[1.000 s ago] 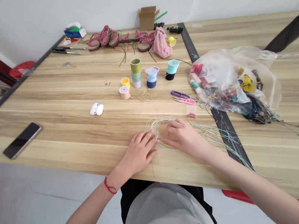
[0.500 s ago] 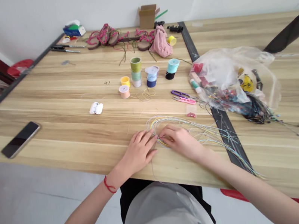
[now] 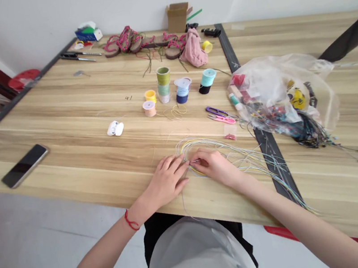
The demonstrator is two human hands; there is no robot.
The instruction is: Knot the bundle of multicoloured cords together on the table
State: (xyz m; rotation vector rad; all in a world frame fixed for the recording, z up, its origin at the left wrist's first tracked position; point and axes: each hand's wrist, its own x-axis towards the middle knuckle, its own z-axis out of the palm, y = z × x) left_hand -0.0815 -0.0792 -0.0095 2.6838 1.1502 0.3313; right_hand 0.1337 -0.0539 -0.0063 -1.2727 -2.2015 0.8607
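Observation:
A loose bundle of thin cords [image 3: 214, 140], pale blue, yellow and white, curves over the wooden table and trails off to the right. My left hand [image 3: 168, 177] lies flat with its fingers stretched, the tips resting at the left end of the cords. Close beside it, my right hand [image 3: 211, 165] is closed in a pinch on a thin cord. One fine cord hangs from between the hands toward the table's front edge. The exact spot where the fingertips meet the cords is partly hidden.
Beyond the hands stand several thread spools [image 3: 163, 76], purple snips [image 3: 216, 111], pink snips [image 3: 224, 119] and a small bag of red beads [image 3: 230, 135]. A plastic bag [image 3: 268, 74] lies right. On the left are a phone [image 3: 25, 165] and an earbud case [image 3: 115, 128].
The right hand's fingers have shifted very slightly at the cords. My left hand stays in place, and the camera view has moved a little.

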